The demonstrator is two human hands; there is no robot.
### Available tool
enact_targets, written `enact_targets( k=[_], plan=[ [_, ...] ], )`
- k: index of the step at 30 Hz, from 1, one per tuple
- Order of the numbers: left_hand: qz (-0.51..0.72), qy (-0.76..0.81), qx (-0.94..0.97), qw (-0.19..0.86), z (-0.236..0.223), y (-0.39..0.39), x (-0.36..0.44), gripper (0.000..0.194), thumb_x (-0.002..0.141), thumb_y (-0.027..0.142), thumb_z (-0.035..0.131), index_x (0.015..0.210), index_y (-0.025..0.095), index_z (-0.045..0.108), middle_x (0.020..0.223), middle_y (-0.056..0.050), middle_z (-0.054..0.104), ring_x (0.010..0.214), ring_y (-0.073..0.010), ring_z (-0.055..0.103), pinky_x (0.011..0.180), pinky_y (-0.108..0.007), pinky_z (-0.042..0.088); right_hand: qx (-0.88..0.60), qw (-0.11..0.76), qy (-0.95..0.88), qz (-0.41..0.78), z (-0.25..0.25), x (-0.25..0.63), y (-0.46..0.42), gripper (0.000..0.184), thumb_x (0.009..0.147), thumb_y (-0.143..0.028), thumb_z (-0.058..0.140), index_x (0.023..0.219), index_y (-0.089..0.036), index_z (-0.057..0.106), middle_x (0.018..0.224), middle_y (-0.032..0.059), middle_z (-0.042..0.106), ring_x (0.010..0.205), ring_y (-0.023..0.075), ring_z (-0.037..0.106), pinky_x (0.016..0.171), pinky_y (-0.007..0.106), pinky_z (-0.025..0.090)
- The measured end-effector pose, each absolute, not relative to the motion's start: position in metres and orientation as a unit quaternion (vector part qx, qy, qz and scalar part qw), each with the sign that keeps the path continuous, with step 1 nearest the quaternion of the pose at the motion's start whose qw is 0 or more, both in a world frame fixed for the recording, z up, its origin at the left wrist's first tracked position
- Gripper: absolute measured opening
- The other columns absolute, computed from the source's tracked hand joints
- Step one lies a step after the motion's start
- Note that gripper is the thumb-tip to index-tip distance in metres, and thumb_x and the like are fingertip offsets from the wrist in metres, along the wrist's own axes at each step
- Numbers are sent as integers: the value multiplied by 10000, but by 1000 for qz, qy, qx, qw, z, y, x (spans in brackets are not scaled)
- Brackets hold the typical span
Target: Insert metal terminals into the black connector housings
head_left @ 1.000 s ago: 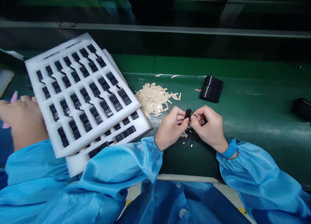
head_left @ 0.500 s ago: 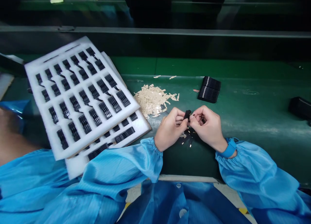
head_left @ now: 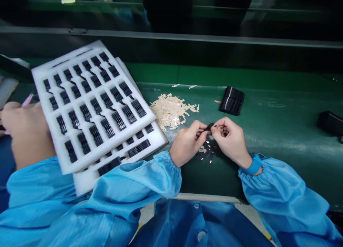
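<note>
Holding a small black part (head_left: 209, 127) between thumb and fingers of the left hand (head_left: 187, 141), just above the green work surface (head_left: 268, 161). Pinching the right end of that same part with thumb and fingertips of the right hand (head_left: 230, 138), apparently, though too small and partly covered to tell its exact shape. Wearing a blue wristband (head_left: 254, 165) on the right wrist. Directly below, on the surface, scattered with loose dark and shiny bits (head_left: 209, 150). Beyond the left hand, heaped with flat pale pieces (head_left: 171, 111); beyond the right hand, set with a stack of ribbed black parts (head_left: 232, 101). At far right, occupied by a dark block (head_left: 331, 123). To the left, covered by an upper white foam tray (head_left: 95, 47) filled with black parts, overlapping a lower foam tray (head_left: 85, 182) at an angle. Past those, crossed by another person's hand (head_left: 26, 123), near a pink tool (head_left: 27, 100).
</note>
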State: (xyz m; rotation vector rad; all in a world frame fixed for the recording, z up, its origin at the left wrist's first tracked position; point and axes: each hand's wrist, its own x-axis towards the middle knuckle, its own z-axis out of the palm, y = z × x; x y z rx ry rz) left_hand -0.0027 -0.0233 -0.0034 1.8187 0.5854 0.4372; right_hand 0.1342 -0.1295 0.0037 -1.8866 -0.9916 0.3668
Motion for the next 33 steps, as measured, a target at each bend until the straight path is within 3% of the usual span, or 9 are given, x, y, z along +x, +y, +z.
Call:
enact_targets(
  k=[4,7,12,18,25,29,33],
  plan=[
    [172,265,711,628,0,-23,1,124,928,273,631,1026,199,617,962,-55,756,901,-168,748,824,-286,605,-762,469,-440,75,7,133,-131,33,856,-190,642,882,-208,636,811,5,589,622,126,515,598,287,455],
    [156,276,623,715,8,-22,5,130,920,254,643,985,169,570,913,-64,761,802,-144,746,735,-258,607,-735,540,-410,32,8,135,-132,209,870,-196,645,1078,-219,642,972,34,588,695,137,552,652,306,483],
    [133,277,536,787,16,-18,7,157,911,216,655,980,142,534,924,-84,771,759,-130,742,673,-232,602,-706,579,-376,161,6,139,-131,51,914,-258,619,914,-213,643,826,16,640,703,147,593,626,282,480],
    [154,281,572,755,9,-20,7,146,890,184,672,966,150,552,809,-18,728,747,-125,743,678,-216,606,-695,565,-369,248,6,136,-130,101,884,-278,657,837,-204,607,702,-22,597,594,112,543,546,250,429],
    [164,252,637,710,3,-23,4,151,919,256,658,1013,161,587,892,-35,740,826,-129,745,754,-229,606,-692,568,-353,272,3,138,-130,163,878,-316,693,813,-208,589,667,-19,604,592,128,604,553,262,457],
    [143,223,617,741,8,-16,2,184,950,307,624,1028,143,593,873,-47,735,751,-105,703,690,-213,580,-653,588,-345,330,7,143,-129,237,862,-404,744,875,-210,610,710,-3,666,641,144,667,599,269,514],
    [78,185,547,813,15,-9,0,275,928,393,655,1017,151,559,806,-24,704,615,-94,644,530,-196,524,-604,596,-356,391,12,149,-129,307,823,-446,790,908,-203,623,704,-12,650,576,114,614,550,251,504]
  ],
)
